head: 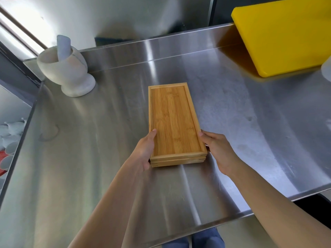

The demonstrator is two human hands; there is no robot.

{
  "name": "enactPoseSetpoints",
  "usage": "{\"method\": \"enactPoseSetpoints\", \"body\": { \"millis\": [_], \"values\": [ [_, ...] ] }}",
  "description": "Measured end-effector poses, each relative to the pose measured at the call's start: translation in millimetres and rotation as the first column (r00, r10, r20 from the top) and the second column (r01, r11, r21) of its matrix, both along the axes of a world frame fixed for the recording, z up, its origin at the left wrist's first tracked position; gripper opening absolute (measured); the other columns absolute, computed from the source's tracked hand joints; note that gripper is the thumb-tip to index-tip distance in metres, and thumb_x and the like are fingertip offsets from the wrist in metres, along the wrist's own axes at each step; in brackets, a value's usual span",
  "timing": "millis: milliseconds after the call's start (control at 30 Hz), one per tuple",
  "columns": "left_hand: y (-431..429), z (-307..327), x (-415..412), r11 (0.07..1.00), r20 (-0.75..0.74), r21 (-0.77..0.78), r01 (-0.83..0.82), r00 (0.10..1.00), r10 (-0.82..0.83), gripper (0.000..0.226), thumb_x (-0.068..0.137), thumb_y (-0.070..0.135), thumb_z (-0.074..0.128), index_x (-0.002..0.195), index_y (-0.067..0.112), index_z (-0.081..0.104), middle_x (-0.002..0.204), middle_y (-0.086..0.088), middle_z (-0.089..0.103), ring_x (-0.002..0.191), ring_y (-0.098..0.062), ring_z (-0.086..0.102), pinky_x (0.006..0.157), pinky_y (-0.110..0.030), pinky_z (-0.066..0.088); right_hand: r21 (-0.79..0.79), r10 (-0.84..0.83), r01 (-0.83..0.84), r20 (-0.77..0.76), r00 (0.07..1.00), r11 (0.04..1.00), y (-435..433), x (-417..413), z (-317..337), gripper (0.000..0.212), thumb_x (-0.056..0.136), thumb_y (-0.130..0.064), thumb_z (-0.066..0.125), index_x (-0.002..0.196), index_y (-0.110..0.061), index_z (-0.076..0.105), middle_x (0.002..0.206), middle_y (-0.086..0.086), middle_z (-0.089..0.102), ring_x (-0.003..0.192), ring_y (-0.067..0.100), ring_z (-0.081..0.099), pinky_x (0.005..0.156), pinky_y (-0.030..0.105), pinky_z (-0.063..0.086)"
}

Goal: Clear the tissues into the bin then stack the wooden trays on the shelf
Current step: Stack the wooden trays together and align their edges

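Head view showed both my arms outstretched, left hand (143,153) and right hand (217,151) clasping the near end of stacked rectangular bamboo trays (174,120) on the steel shelf (89,140).

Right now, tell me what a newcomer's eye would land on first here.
First, the stack of wooden trays at the middle of the steel shelf, held at its near end between the left hand and right hand. Next, the yellow board at far right, and the white mortar at far left.
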State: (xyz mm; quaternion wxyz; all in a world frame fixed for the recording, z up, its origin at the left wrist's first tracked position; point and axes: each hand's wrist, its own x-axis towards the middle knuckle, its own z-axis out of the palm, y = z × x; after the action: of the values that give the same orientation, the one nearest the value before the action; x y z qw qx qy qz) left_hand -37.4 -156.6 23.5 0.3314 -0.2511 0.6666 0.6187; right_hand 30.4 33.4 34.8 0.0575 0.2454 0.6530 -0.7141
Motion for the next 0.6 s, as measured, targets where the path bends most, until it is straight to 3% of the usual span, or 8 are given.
{"method": "enactPoseSetpoints", "body": {
  "millis": [100,200,400,600],
  "values": [
    [-0.2,0.2,-2.2,1.000,-0.012,-0.007,0.006,1.000,-0.006,0.060,0.088,0.054,0.042,0.136,0.018,0.042,0.138,-0.002,0.050,0.129,-0.024,0.042,0.112,-0.047,0.027,-0.168,0.003,-0.002,0.007,1.000,0.986,-1.1,-1.3,-0.5,0.032,0.090,-0.033,0.050,0.115,-0.018,0.062,0.107,-0.002,0.071,0.099,0.011,0.065,0.085,0.028,0.048],
    [1.1,0.8,-1.9,1.000,-0.022,0.002,0.013,1.000,-0.013,0.056,0.088,0.052,0.041,0.134,0.019,0.045,0.134,-0.001,0.054,0.125,-0.024,0.045,0.111,-0.046,0.029,-0.249,-0.025,0.026,0.009,1.000,0.968,-6.6,-3.6,-0.1,0.035,0.092,-0.039,0.045,0.118,-0.022,0.060,0.108,-0.002,0.071,0.100,0.014,0.065,0.090,0.034,0.049],
    [1.2,-0.1,4.5,0.997,-0.086,0.072,-0.010,0.996,0.016,0.049,0.090,0.050,0.038,0.137,0.035,0.037,0.139,0.003,0.048,0.126,-0.023,0.044,0.110,-0.051,0.029,-0.239,-0.046,0.040,-0.019,0.999,0.970,-11.1,-3.0,-3.6,0.039,0.095,-0.037,0.039,0.132,-0.026,0.045,0.131,0.002,0.056,0.118,0.018,0.053,0.106,0.045,0.037],
    [4.0,-1.0,7.9,0.990,-0.129,0.141,-0.019,0.991,0.038,0.049,0.085,0.061,0.036,0.133,0.056,0.026,0.147,0.010,0.036,0.134,-0.023,0.033,0.111,-0.057,0.020,-0.204,-0.009,-0.003,-0.058,0.998,0.979,-7.2,-3.0,-4.3,0.040,0.095,-0.032,0.039,0.134,-0.023,0.042,0.135,0.001,0.053,0.122,0.017,0.050,0.109,0.044,0.034]
  ]
}}
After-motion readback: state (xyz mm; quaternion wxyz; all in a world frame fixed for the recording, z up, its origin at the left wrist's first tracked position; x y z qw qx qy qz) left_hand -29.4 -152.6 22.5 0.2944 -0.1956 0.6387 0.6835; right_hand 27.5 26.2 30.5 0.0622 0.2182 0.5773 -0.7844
